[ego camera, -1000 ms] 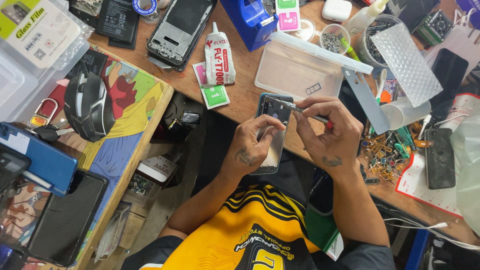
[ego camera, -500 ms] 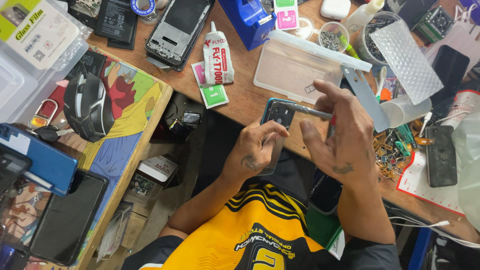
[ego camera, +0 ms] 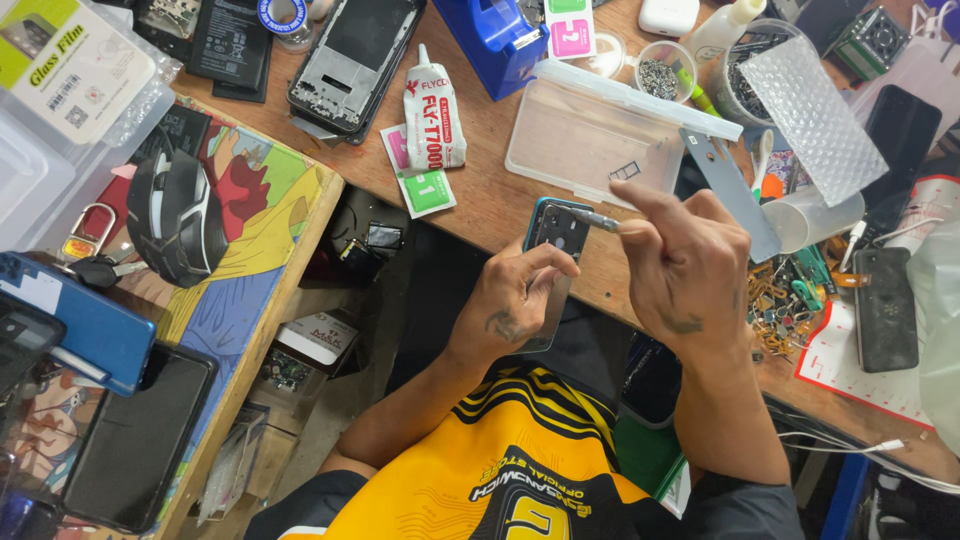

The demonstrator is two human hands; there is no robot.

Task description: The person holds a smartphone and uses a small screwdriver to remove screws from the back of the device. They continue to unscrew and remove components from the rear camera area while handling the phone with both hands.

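My left hand (ego camera: pixel 512 298) grips a smartphone (ego camera: pixel 552 228) with a blue-edged back, held at the near edge of the wooden workbench (ego camera: pixel 480 190). My right hand (ego camera: pixel 688 262) pinches a thin metal tool (ego camera: pixel 592 218) whose tip rests on the phone's upper end near the camera area. The lower part of the phone is hidden behind my left fingers. Both forearms reach forward from a yellow and black jersey.
A clear plastic box (ego camera: pixel 590 135), a white glue tube (ego camera: pixel 430 115), a stripped phone frame (ego camera: pixel 350 60), a blue tape dispenser (ego camera: pixel 500 35), a cup of screws (ego camera: pixel 660 70), bubble wrap (ego camera: pixel 805 110) and a dark phone (ego camera: pixel 885 305) crowd the bench. A black mouse (ego camera: pixel 175 215) lies left.
My right hand has lifted and turned over the phone, bringing the metal tool across its top end. My left hand keeps its grip on the phone, nearly unmoved.
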